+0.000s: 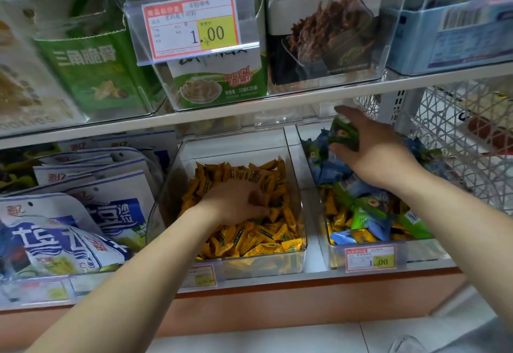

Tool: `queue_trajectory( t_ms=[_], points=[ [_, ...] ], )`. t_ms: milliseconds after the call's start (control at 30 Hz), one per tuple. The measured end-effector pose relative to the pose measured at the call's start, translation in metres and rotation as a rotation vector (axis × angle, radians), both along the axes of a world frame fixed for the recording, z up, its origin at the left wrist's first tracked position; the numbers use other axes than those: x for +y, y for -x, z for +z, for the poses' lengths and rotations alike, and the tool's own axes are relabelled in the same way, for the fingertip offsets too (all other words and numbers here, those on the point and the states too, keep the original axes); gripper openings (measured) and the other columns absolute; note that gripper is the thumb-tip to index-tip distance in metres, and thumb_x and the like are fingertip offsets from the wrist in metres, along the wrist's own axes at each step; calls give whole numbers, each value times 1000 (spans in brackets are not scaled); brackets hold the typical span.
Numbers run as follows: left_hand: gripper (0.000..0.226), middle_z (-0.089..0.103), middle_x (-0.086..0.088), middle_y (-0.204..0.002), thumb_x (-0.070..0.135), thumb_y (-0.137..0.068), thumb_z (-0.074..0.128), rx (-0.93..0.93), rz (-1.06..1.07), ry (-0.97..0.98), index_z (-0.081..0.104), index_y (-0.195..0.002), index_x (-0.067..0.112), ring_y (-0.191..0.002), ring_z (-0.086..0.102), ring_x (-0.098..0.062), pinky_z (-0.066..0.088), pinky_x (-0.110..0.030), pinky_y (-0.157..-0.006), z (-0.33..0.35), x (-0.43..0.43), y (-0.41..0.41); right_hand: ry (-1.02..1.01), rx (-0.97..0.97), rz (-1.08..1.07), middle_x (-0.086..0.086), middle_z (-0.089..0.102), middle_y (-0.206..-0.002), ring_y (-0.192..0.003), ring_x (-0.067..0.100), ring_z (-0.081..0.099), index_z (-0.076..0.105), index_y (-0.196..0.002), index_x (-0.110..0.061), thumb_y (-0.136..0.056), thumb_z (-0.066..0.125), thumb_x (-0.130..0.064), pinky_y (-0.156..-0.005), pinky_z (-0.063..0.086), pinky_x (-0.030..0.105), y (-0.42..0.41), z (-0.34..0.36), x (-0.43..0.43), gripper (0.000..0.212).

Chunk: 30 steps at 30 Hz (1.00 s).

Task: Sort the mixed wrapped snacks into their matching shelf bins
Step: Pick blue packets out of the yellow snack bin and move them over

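Note:
Two clear plastic bins stand side by side on the lower shelf. The middle bin (291, 141) is filled with yellow wrapped snacks (261, 238). My left hand (236, 200) lies down among them, fingers curled into the pile; whether it pinches one I cannot tell. The right bin (302, 141) holds a mix of blue, green and yellow wrapped snacks (366, 214). Over its back part my right hand (374, 147) grips a green wrapped snack (342, 133) between thumb and fingers.
Large white-and-blue bags (83, 214) fill the shelf space left of the bins. The upper shelf carries boxed goods and a price tag holder (191, 27). A white wire basket (466, 136) stands to the right. Small price tags (370, 259) hang on the shelf front.

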State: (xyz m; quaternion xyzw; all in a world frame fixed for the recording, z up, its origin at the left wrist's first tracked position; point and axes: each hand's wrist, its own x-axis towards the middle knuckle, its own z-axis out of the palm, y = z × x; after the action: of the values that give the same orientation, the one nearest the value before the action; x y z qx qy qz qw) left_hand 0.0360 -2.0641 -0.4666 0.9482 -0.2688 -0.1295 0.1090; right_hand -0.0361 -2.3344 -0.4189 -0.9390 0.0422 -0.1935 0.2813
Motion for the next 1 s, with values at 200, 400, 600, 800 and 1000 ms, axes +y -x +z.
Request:
queue_trajectory(
  t_ms=[200,400,600,800,1000],
  points=[
    [25,65,10,-109,38,-79,73,-43,-16,-115,66,-103,36,-88,61,-10,54,-29,-70,-3,-6,-1,394,197,12,0,49,-144,-130,31,43,36,-147,-40,-95,47,-54,-102,41,39,-3,-1,2,55],
    [12,65,17,-88,27,-78,77,-27,61,221,70,-72,35,-86,60,-3,51,-26,-72,6,5,-4,388,153,-27,4,44,-146,-133,32,37,34,-149,-34,-92,51,-57,-103,39,43,-2,3,8,63],
    [9,73,7,-86,22,-79,77,-9,79,792,71,-77,28,-86,69,-11,55,-31,-77,30,18,6,205,-146,113,-2,61,-122,-115,24,51,68,-116,-28,-91,58,-39,-94,44,37,10,12,40,29],
    [16,74,0,-83,15,-85,74,212,94,1156,72,-78,30,-75,70,-14,54,-24,-67,47,-7,36,-201,6,382,-15,61,-125,-112,6,57,55,-134,-36,-96,55,-40,-85,41,17,16,4,74,38],
    [18,76,0,-97,18,-89,71,286,114,1110,68,-106,23,-87,73,-16,59,-29,-73,41,-22,38,-423,-87,327,-7,67,-99,-94,11,65,59,-106,-37,-77,78,-25,-84,53,31,19,15,48,37]
  ],
)
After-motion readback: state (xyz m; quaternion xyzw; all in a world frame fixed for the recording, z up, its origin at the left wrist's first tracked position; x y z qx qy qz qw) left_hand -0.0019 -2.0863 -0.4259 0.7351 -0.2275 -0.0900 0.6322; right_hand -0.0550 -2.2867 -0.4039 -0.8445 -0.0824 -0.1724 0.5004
